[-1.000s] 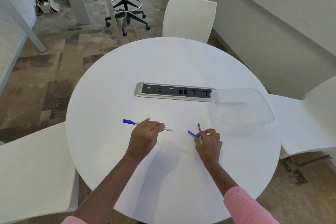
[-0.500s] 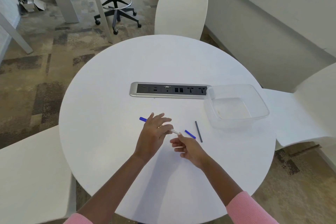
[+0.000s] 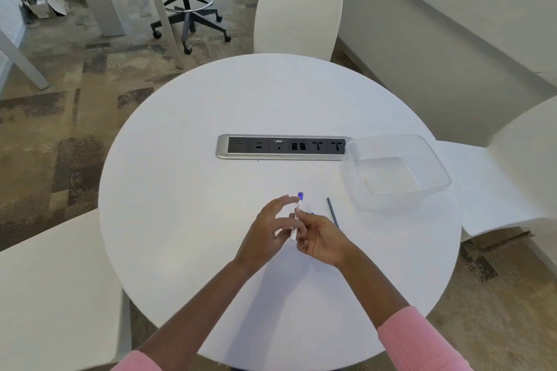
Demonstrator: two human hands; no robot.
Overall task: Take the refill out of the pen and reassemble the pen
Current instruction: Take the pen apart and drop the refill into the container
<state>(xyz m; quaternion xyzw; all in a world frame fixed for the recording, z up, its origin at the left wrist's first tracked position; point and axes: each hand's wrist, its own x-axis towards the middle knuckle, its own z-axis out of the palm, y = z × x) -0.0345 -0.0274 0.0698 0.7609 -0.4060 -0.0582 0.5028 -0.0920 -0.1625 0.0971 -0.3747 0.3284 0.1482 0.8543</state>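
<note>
A white pen [image 3: 297, 220] with a blue cap stands nearly upright between my hands, cap end away from me, just above the round white table [image 3: 187, 190]. My right hand [image 3: 322, 239] pinches the barrel near its middle. My left hand [image 3: 266, 235] lies against the pen's left side with its fingers spread and nearly straight. The dark thin refill [image 3: 332, 212] lies on the table just right of my right hand. A small blue piece [image 3: 312, 213] peeks out behind my right fingers.
A clear plastic container [image 3: 437, 187] stands at the right of the table, beyond the refill. A silver socket strip [image 3: 223, 147] is set into the table's middle. White chairs stand at the far side, the left and the right.
The pen has swung from lying flat under my left hand to nearly upright between both hands. My right hand moved from the blue piece and refill to the pen and pinched it.
</note>
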